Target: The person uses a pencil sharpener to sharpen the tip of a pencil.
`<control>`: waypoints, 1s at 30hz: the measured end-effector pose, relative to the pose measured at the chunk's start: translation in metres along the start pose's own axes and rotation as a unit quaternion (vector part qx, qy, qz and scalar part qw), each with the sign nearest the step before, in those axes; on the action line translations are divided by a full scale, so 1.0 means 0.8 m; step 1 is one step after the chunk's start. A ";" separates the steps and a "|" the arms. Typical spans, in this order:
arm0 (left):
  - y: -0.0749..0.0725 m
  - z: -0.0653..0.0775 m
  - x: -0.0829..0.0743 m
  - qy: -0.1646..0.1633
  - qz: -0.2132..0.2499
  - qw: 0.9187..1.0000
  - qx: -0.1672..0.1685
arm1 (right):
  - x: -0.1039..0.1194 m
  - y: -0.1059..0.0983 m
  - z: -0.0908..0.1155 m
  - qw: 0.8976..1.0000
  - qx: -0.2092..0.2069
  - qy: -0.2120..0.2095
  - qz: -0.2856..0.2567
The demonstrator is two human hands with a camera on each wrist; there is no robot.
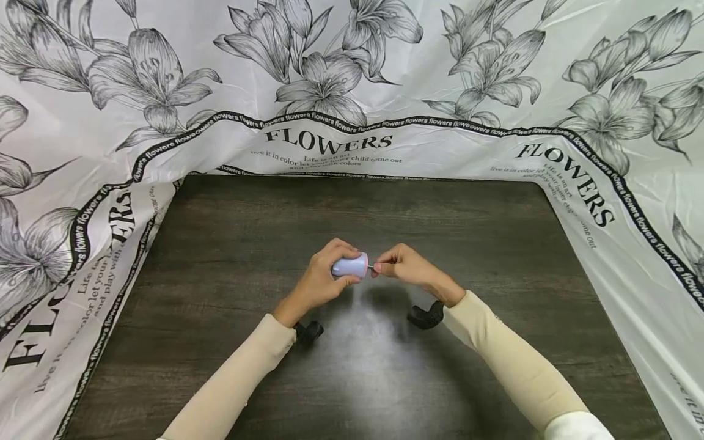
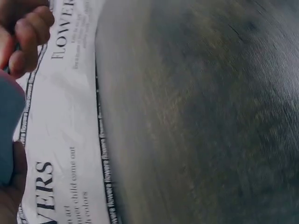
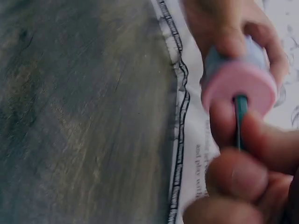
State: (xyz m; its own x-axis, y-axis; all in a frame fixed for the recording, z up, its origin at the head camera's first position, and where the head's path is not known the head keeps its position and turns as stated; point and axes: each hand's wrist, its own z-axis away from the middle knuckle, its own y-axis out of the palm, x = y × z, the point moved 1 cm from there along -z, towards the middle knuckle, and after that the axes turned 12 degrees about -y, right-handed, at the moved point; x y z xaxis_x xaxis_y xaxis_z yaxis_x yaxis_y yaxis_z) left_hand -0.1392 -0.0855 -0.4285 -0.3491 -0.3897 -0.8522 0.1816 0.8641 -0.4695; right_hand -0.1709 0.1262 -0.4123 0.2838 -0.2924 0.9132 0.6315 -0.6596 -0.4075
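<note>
The left forearm (image 1: 236, 376) reaches in from the near left, the right forearm (image 1: 511, 360) from the near right, both angled inward. The left hand (image 1: 324, 269) grips with fingers curled on the far side, thumb on the near side. Just right of it, the right hand (image 1: 407, 266) pinches between thumb and fingers.

My pencil sharpener (image 1: 349, 267), frame centre: pale lavender-blue body, pink end face (image 3: 257, 84). Pencil (image 3: 240, 111): dark green in the right wrist view. My sleeves (image 1: 236, 373), lower left and lower right: plain beige; white fabric (image 1: 579, 426) at the bottom right. Wrist mounts (image 1: 426, 316) by my cuffs: black. Table (image 1: 247, 226): dark grey-brown wood grain, whitish sheen lower centre. Cloth (image 1: 247, 91), top and both sides: white, black line-drawn lilies, black "FLOWERS" lettering, black band (image 1: 429, 122) repeating "flowers" in white.
</note>
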 end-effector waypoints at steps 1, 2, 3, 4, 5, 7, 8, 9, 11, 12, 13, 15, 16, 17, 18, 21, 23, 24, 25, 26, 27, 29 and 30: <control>0.000 0.001 0.000 0.020 -0.010 1.000 -0.001 | -0.001 -0.003 -0.001 0.999 0.021 0.023 -0.040; 0.000 0.001 -0.001 0.038 -0.019 0.999 -0.004 | -0.002 -0.005 -0.002 0.997 0.032 0.030 -0.060; -0.001 0.001 -0.001 0.045 -0.028 0.999 -0.006 | -0.002 -0.006 -0.002 0.997 0.040 0.024 -0.058; -0.003 0.001 -0.001 0.046 -0.036 0.998 -0.008 | -0.003 -0.005 0.000 0.999 0.039 0.009 -0.037; -0.005 0.000 -0.001 0.041 -0.046 0.998 -0.012 | -0.003 -0.004 0.001 0.999 0.028 -0.016 -0.003; -0.008 -0.003 -0.001 0.012 -0.051 0.999 -0.014 | -0.004 0.000 0.005 0.992 -0.014 -0.079 0.099; -0.010 -0.005 -0.001 -0.015 -0.047 0.999 -0.014 | -0.003 0.002 0.007 0.979 -0.040 -0.114 0.162; -0.012 -0.007 0.000 -0.047 -0.039 0.998 -0.009 | -0.004 0.004 0.009 0.960 -0.062 -0.149 0.229; -0.016 -0.011 -0.001 -0.107 -0.017 0.994 0.005 | -0.003 0.006 0.009 0.904 -0.101 -0.220 0.352; -0.018 -0.013 -0.001 -0.134 -0.001 0.991 0.013 | -0.002 0.006 0.008 0.870 -0.118 -0.253 0.406; -0.020 -0.015 -0.002 -0.159 0.013 0.987 0.019 | -0.002 0.006 0.007 0.833 -0.132 -0.283 0.456; -0.024 -0.018 -0.002 -0.187 0.033 0.981 0.030 | -0.003 0.006 0.005 0.769 -0.155 -0.329 0.526; -0.025 -0.020 -0.003 -0.194 0.040 0.979 0.034 | -0.003 0.005 0.004 0.745 -0.164 -0.344 0.548; -0.026 -0.021 -0.003 -0.202 0.051 0.977 0.038 | -0.004 0.004 0.003 0.725 -0.171 -0.355 0.565; -0.028 -0.022 -0.004 -0.211 0.063 0.974 0.044 | -0.006 0.004 0.002 0.709 -0.179 -0.365 0.576; -0.032 -0.024 -0.007 -0.251 0.114 0.959 0.068 | -0.010 0.003 0.001 0.672 -0.197 -0.392 0.596; -0.036 -0.025 -0.008 -0.286 0.168 0.939 0.093 | -0.011 0.003 0.000 0.654 -0.209 -0.413 0.598; -0.038 -0.025 -0.008 -0.304 0.188 0.928 0.108 | -0.011 0.004 0.000 0.646 -0.216 -0.425 0.596; -0.040 -0.025 -0.008 -0.320 0.210 0.915 0.124 | -0.011 0.004 0.000 0.637 -0.221 -0.434 0.597; -0.042 -0.024 -0.008 -0.337 0.234 0.901 0.141 | -0.012 0.005 0.000 0.629 -0.227 -0.444 0.597; -0.043 -0.024 -0.008 -0.352 0.257 0.886 0.157 | -0.011 0.006 0.000 0.620 -0.232 -0.452 0.598; -0.045 -0.022 -0.010 -0.378 0.282 0.862 0.185 | -0.010 0.008 0.001 0.603 -0.240 -0.464 0.603; -0.045 -0.021 -0.010 -0.389 0.292 0.852 0.193 | -0.009 0.010 0.001 0.594 -0.243 -0.468 0.607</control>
State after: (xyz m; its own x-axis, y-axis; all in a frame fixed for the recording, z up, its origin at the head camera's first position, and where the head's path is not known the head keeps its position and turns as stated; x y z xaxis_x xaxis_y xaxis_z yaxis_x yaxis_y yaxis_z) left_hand -0.1581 -0.1081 -0.4007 0.5922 -0.1531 -0.7911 0.4574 0.8722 0.1736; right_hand -0.1674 0.1241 -0.4224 0.7379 -0.3946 -0.5476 -0.6678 -0.5447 -0.5074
